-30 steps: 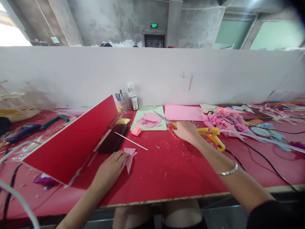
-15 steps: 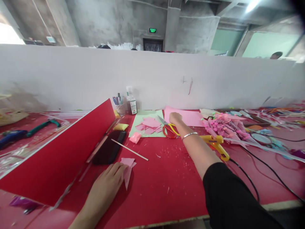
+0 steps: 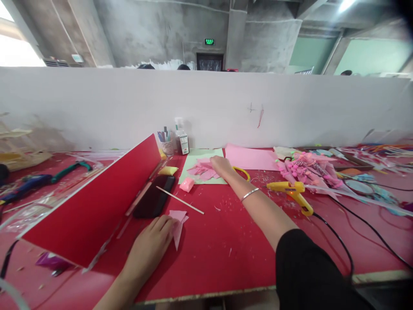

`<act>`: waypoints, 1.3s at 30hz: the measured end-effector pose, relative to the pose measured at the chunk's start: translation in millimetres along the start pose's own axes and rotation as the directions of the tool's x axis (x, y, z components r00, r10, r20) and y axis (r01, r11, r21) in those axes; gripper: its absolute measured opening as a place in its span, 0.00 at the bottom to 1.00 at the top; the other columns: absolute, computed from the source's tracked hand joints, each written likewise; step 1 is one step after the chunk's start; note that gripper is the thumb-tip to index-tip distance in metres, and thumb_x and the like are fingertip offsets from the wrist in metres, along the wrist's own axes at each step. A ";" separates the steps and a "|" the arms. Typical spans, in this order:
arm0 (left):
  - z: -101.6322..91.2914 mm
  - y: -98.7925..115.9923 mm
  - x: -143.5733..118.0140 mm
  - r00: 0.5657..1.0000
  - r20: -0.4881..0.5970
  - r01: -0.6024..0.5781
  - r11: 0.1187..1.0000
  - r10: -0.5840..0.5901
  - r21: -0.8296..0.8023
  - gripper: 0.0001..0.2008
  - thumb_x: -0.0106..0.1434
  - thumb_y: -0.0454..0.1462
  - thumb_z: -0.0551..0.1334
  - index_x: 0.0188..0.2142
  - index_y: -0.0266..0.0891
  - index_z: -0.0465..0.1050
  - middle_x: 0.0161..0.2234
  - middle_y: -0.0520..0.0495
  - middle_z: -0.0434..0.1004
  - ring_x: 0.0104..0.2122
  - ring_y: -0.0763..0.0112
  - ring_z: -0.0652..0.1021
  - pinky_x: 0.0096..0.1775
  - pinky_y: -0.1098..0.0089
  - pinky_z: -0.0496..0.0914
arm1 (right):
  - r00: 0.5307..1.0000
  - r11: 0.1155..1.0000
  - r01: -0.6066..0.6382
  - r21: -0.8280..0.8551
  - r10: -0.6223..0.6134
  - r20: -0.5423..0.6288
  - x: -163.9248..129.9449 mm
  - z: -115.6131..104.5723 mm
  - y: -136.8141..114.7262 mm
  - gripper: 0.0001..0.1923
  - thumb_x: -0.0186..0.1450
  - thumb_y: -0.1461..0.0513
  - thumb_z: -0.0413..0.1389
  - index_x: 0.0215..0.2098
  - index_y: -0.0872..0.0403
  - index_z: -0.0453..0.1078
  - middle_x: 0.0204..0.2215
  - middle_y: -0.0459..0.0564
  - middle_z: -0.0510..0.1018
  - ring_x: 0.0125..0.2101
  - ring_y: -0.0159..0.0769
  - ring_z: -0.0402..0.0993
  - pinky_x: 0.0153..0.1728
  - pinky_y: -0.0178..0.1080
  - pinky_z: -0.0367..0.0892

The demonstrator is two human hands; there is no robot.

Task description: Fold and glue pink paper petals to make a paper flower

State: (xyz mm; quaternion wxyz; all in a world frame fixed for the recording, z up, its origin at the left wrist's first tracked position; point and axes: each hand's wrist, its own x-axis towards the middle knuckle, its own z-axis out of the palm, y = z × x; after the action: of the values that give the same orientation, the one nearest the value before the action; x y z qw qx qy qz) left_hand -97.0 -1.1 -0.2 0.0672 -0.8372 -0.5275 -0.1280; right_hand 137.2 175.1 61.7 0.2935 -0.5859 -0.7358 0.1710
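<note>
My left hand (image 3: 154, 237) rests on the near part of the table, its fingers closed on the edge of some folded or stacked pink paper pieces (image 3: 177, 234). My right hand (image 3: 221, 165) reaches forward to a pile of cut pink paper pieces (image 3: 203, 169) lying on a pale green sheet (image 3: 184, 174). Its fingers are curled downward at the pile's right side, and what the fingertips hold, if anything, is hidden. Behind my right wrist the scissors (image 3: 244, 173) show only a yellow handle. A thin pale stick (image 3: 180, 200) lies between the two hands.
An upright red board (image 3: 97, 206) and a black phone-like slab (image 3: 155, 202) lie left. A yellow glue gun (image 3: 292, 191) with a black cord stands right, near pink decorations (image 3: 309, 172). A bottle (image 3: 182, 142), pen cup (image 3: 167, 144) and pink sheet (image 3: 253, 158) sit along the partition.
My right hand has moved left from the scissors and pink sheet to the pile of pink pieces. My left hand stays on its paper. The view has shifted slightly.
</note>
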 end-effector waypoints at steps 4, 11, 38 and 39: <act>-0.9 -0.1 0.2 1.000 0.004 0.010 0.999 -0.010 0.036 0.13 0.62 0.33 0.47 0.40 0.39 0.68 0.39 0.45 0.71 0.38 0.65 0.72 0.41 0.66 0.66 | 0.994 0.995 0.098 -0.009 -0.098 -0.045 -11.4 -28.5 -11.1 0.09 0.63 0.61 0.49 0.38 0.58 0.66 0.39 0.52 0.71 0.42 0.38 0.66 0.42 0.43 0.62; -14.6 21.0 1.0 0.948 -0.307 -0.051 0.994 0.079 0.100 0.18 0.60 0.40 0.51 0.49 0.36 0.60 0.45 0.39 0.66 0.44 0.59 0.69 0.44 0.61 0.65 | 0.998 0.788 -0.011 0.616 -0.028 0.054 -116.8 -60.8 -10.4 0.09 0.62 0.59 0.47 0.36 0.56 0.60 0.24 0.47 0.73 0.25 0.29 0.72 0.28 0.33 0.66; -9.2 117.0 4.1 0.904 0.118 -0.386 0.902 0.412 -0.193 0.21 0.56 0.26 0.52 0.49 0.41 0.61 0.44 0.46 0.70 0.43 0.65 0.71 0.37 0.69 0.71 | 0.948 0.976 0.173 0.132 -0.201 0.247 -251.6 -39.6 34.0 0.10 0.59 0.59 0.54 0.39 0.52 0.67 0.37 0.49 0.69 0.39 0.34 0.64 0.41 0.37 0.61; -8.2 115.9 4.3 0.920 0.099 -0.350 0.910 0.378 -0.223 0.18 0.58 0.29 0.53 0.48 0.42 0.63 0.41 0.46 0.71 0.41 0.66 0.72 0.36 0.70 0.71 | 0.951 0.976 0.161 0.149 -0.194 0.242 -250.0 -38.6 34.0 0.08 0.59 0.59 0.54 0.37 0.52 0.68 0.36 0.48 0.69 0.38 0.33 0.65 0.40 0.36 0.61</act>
State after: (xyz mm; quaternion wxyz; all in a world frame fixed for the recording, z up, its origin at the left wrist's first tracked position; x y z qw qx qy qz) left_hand 7.9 -49.9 11.5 -0.0323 -0.9302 -0.3495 -0.1070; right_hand 222.8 -60.5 13.3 0.2475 -0.4706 -0.8047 0.2642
